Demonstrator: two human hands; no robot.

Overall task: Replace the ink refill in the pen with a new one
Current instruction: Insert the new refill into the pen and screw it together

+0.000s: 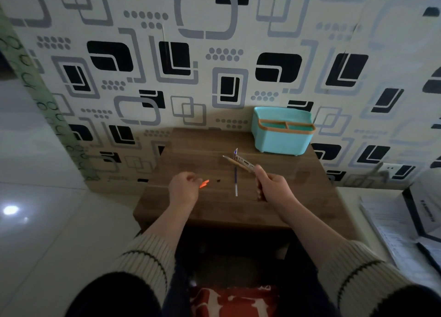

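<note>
My right hand (270,185) grips the pen barrel (235,163), which points up and to the left over the small brown table (181,207). A torn refill wrapper (242,159) lies just behind the barrel. My left hand (185,185) pinches a small orange pen piece (204,184) just above the tabletop. A thin refill (236,183) with blue ink lies flat on the table between my hands, pointing away from me. Close to the orange piece rests a tiny dark part (218,180).
A teal organizer box (282,137) with an orange rim stands at the table's back right corner against the patterned wall. Papers and a dark box (405,226) lie on a surface to the right. White floor tiles stretch to the left.
</note>
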